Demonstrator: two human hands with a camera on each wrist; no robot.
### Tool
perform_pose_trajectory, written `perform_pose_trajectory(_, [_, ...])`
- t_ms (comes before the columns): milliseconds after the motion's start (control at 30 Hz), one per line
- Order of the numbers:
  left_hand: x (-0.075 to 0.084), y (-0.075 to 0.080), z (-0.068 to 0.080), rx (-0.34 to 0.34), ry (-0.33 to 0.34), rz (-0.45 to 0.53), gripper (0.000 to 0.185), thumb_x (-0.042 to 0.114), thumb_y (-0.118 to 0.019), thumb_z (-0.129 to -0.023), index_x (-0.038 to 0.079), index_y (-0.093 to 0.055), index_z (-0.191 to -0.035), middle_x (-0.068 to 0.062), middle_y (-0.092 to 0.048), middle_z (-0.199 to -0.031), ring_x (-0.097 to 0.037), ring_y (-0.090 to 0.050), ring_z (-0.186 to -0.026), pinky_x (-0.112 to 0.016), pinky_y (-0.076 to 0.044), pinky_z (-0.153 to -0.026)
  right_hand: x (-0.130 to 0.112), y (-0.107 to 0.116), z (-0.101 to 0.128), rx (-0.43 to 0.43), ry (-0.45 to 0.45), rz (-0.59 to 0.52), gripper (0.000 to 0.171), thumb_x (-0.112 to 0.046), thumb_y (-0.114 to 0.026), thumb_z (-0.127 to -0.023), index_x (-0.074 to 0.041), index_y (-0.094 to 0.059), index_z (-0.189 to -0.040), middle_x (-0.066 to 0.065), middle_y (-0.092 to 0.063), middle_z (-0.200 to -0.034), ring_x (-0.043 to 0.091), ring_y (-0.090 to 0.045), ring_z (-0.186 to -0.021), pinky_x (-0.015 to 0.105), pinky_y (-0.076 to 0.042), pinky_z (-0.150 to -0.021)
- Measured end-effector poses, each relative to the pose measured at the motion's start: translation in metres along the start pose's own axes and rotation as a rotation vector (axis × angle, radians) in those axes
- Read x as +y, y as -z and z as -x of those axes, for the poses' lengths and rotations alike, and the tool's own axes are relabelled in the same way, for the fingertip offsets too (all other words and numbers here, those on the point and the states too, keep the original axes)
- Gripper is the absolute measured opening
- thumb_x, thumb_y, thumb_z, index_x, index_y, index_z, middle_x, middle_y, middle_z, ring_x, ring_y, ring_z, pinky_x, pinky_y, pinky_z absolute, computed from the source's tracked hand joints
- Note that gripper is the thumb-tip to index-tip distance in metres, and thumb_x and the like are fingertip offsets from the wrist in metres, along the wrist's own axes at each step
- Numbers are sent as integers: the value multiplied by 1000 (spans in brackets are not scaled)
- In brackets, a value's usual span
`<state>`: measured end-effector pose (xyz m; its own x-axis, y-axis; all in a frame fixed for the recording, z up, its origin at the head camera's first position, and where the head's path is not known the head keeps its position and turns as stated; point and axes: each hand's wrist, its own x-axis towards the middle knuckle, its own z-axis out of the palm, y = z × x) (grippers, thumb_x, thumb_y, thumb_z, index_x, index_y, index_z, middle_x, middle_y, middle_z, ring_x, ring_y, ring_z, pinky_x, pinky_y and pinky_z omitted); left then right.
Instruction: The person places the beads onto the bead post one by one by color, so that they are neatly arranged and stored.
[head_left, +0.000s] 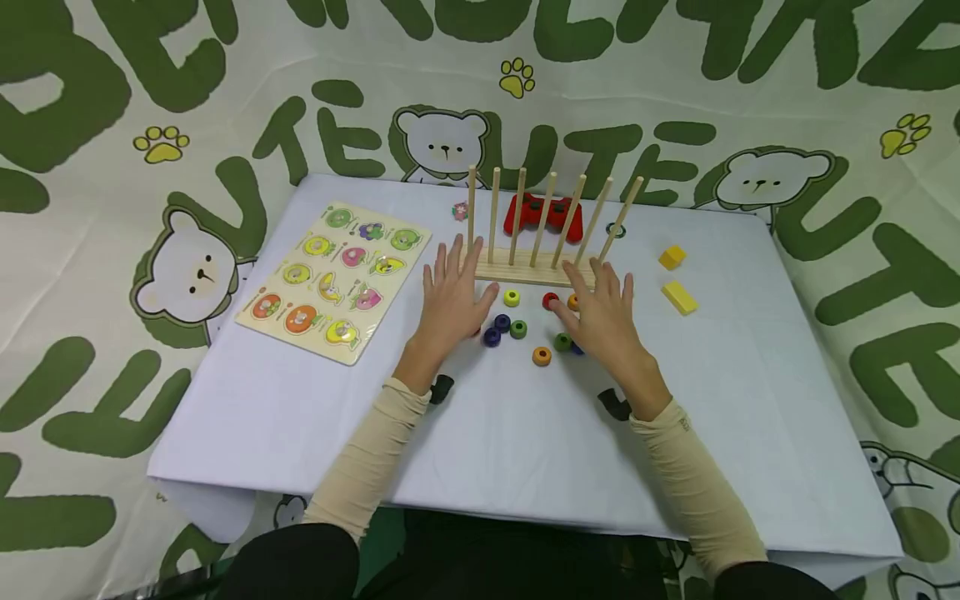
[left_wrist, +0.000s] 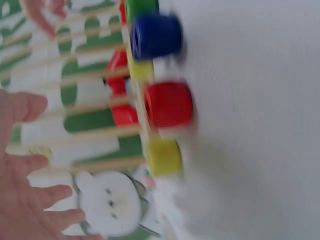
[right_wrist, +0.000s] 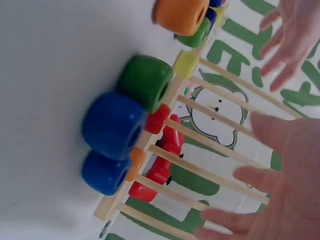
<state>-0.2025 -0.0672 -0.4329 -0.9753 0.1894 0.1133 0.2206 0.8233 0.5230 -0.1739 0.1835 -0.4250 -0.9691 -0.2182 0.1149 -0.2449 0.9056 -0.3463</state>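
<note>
Green bear-print cloth hangs behind the white desk (head_left: 300,433), where I see both hands flat with straight fingers, holding nothing. About nine loose rings (head_left: 518,328) lie between the left hand (head_left: 452,296) and right hand (head_left: 603,312), nearer the right. Just beyond the fingertips stands one peg rack (head_left: 534,271) with seven pegs, its long axis running left to right.

Right hand (right_wrist: 287,165) flat, fingers (right_wrist: 227,219) spread & straight, holding nothing. Just past the fingertips: wooden peg rack (right_wrist: 200,145), pegs running toward the fingers. Beyond rack base, on the desk (right_wrist: 45,75): two blue rings (right_wrist: 112,125), green ring (right_wrist: 145,82), orange ring (right_wrist: 180,15). Left hand (right_wrist: 292,35) further off, also spread.
</note>
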Motion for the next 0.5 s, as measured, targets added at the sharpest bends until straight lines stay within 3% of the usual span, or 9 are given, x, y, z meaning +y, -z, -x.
perform_pose_trajectory(100, [-22, 8, -14, 41, 35, 118, 75, 27, -58, -104, 16, -26, -171, -19, -21, -176, -43, -19, -162, -62, -22, -131, -2, -1, -12, -9, 102, 18, 54, -29, -70, -105, -5, -58, -152, 30, -53, -152, 49, -46, -144, 72, -23, -126])
perform_pose_trajectory(167, [-37, 11, -25, 34, 42, 174, 74, 20, -59, -103, 12, -29, -169, -21, -28, -173, -43, -30, -159, -56, -29, -130, -6, -4, -23, -58, 173, 32, 45, -22, -72, -103, -3, -65, -144, 25, -65, -139, 44, -58, -131, 66, -39, -119])
perform_pose_trajectory(267, [-56, 13, -44, -49, 32, 195, 74, 15, -62, -102, 6, -30, -168, -23, -33, -171, -42, -35, -156, -50, -31, -131, -14, -11, -41, -172, 245, 52, 39, -18, -74, -102, -2, -70, -138, 20, -71, -130, 40, -66, -120, 58, -53, -107])
perform_pose_trajectory(500, [-84, 8, -75, -286, 5, 167, 84, 17, -71, -101, 0, -25, -168, -24, -31, -172, -40, -27, -161, -46, -22, -134, -29, -26, -70, -371, 245, 74, 42, -18, -73, -102, -3, -68, -141, 17, -70, -131, 33, -65, -118, 47, -57, -103])
